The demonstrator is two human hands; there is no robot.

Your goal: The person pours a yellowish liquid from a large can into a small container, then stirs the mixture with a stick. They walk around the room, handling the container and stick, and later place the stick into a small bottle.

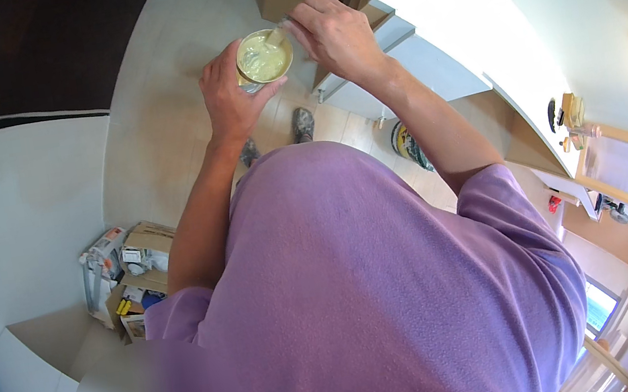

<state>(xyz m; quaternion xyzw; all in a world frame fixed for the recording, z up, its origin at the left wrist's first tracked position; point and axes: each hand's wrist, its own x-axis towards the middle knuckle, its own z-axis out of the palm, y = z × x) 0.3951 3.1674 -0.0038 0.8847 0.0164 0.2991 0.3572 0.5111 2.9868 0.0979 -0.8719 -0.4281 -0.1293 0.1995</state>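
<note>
My left hand (227,95) is wrapped around a round open tin can (250,86), its fingers on the left side and the thumb across the near side. Thick, pale yellow-green paste (261,59) fills much of the can, its surface uneven and swirled. At the can's far right rim, my right hand (334,35) is closed on a flat, pale, narrow-bladed tool (276,37) whose tip reaches over the paste. My fingers hide its handle, so its exact kind is unclear.
Cardboard boxes (149,241) with tools and supplies stand on the floor at left. A bucket (407,146) sits below my right forearm. White shelving (441,67) runs along the right, with small items on its surface. A dark door (26,60) is at far left.
</note>
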